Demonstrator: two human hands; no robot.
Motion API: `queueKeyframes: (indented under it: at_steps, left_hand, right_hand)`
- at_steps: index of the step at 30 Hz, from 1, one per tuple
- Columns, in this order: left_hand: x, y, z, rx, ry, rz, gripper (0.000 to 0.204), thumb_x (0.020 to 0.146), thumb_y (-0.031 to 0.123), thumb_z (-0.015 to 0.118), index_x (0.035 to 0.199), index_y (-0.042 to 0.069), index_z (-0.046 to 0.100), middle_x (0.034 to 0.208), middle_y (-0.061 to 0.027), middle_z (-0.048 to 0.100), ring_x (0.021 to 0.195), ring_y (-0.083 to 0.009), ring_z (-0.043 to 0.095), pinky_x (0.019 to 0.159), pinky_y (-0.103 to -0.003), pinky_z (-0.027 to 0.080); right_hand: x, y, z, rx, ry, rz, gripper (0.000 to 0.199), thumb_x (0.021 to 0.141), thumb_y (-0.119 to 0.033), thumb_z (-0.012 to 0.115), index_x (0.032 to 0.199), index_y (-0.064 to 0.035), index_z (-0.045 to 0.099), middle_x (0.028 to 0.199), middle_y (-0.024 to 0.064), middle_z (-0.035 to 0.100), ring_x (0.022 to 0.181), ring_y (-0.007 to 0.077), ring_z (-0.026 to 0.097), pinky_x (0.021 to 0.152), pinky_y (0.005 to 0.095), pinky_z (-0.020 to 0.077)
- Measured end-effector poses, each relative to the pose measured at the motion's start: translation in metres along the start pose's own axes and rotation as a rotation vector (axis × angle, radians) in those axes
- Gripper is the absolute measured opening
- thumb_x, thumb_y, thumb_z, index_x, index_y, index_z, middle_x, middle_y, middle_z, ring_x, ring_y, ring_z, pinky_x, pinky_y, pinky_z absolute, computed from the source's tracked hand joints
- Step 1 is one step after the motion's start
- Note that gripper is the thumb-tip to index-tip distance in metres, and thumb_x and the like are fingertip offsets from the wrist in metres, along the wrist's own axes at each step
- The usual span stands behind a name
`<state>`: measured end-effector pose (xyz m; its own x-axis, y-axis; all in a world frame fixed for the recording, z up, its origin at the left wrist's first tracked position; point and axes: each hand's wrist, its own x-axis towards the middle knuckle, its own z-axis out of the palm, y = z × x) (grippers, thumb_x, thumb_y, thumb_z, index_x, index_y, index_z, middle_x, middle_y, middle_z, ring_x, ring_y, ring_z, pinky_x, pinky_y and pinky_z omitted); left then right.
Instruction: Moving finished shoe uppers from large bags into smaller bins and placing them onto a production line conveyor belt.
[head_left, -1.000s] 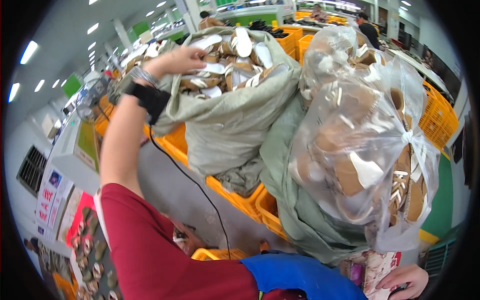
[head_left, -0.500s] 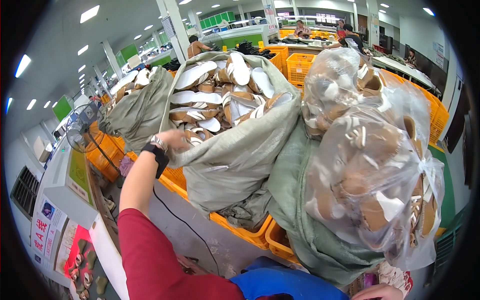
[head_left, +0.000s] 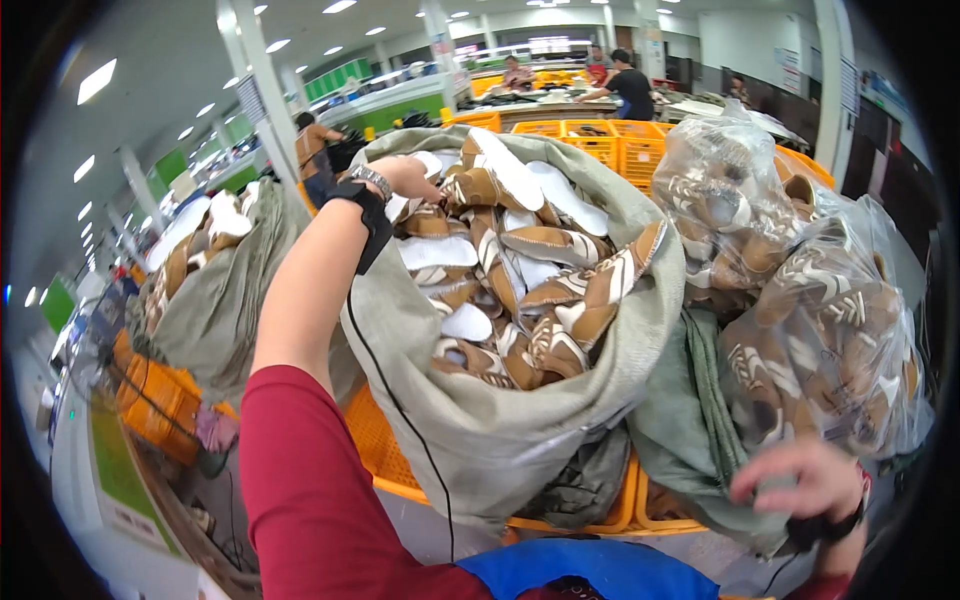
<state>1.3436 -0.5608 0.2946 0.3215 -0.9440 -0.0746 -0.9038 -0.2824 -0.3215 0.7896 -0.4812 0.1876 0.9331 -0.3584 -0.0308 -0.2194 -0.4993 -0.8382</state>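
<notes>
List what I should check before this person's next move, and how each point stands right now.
1. Sack open: ok, its mouth gapes and shoes show.
2. Left hand at the shoes: ok, it is over the sack's far left part.
3. Left hand gripping a shoe: cannot tell.
4. Right hand free: ok, it seems to hold nothing.
5. Right hand apart from the green sack: cannot tell.
6. Cable out of the way: not ok, it hangs across the sack's front.

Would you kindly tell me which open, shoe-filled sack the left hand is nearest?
The middle sack: the left hand is at the shoes in its mouth, while the other open sack stands farther left.
</notes>
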Motion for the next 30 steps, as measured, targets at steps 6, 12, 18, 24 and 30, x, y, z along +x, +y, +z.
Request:
queueKeyframes:
  at_steps: [6,12,18,24,30]
  left_hand:
    - [0.054,-0.11,0.06,-0.102,0.219,-0.156,0.074,0.075,0.058,0.054,0.11,-0.008,0.055,0.11,-0.0239,0.057,0.105,-0.0318,0.055,0.09,-0.035,0.043]
    - [0.037,-0.118,0.048,-0.308,0.022,-0.266,0.093,0.07,0.072,0.046,0.118,-0.007,0.051,0.124,-0.0231,0.049,0.12,-0.0311,0.044,0.099,-0.034,0.034]
    - [0.062,-0.137,0.045,-0.313,0.011,-0.196,0.109,0.061,0.075,0.053,0.13,-0.008,0.035,0.131,-0.0245,0.04,0.123,-0.0307,0.04,0.1,-0.033,0.033]
    - [0.077,-0.158,0.053,-0.369,-0.262,-0.168,0.107,0.06,0.074,0.057,0.122,-0.012,0.042,0.116,-0.0224,0.054,0.104,-0.0285,0.056,0.088,-0.033,0.042]
    - [0.06,-0.141,0.084,-1.291,-0.147,-0.073,0.051,0.079,0.027,0.064,0.119,0.002,0.046,0.099,-0.007,0.061,0.076,-0.0099,0.062,0.064,-0.023,0.051]
  right_hand:
    - [0.187,-0.079,-0.072,-0.115,0.29,0.002,0.027,0.087,-0.016,0.053,0.109,-0.0003,0.058,0.085,0.0047,0.063,0.069,0.0103,0.059,0.063,0.0237,0.049]
    - [0.364,0.011,-0.127,-0.158,0.368,0.334,0.031,0.087,-0.028,0.052,0.102,-0.0019,0.061,0.085,0.0052,0.063,0.074,0.0107,0.06,0.066,0.024,0.0508]
    - [0.476,0.113,-0.141,-0.42,0.603,0.39,0.078,0.079,-0.058,0.048,0.113,0.0124,0.051,0.115,0.0267,0.053,0.107,0.0361,0.053,0.091,0.0383,0.0407]
    - [0.479,0.114,-0.157,-0.488,0.386,0.517,0.097,0.074,-0.073,0.041,0.118,0.0135,0.047,0.12,0.0283,0.049,0.114,0.0364,0.048,0.096,0.0381,0.0362]
    - [0.482,0.147,-0.161,-0.198,0.368,0.51,0.09,0.072,-0.065,0.056,0.121,0.0095,0.045,0.117,0.023,0.051,0.106,0.0279,0.051,0.09,0.0333,0.04]
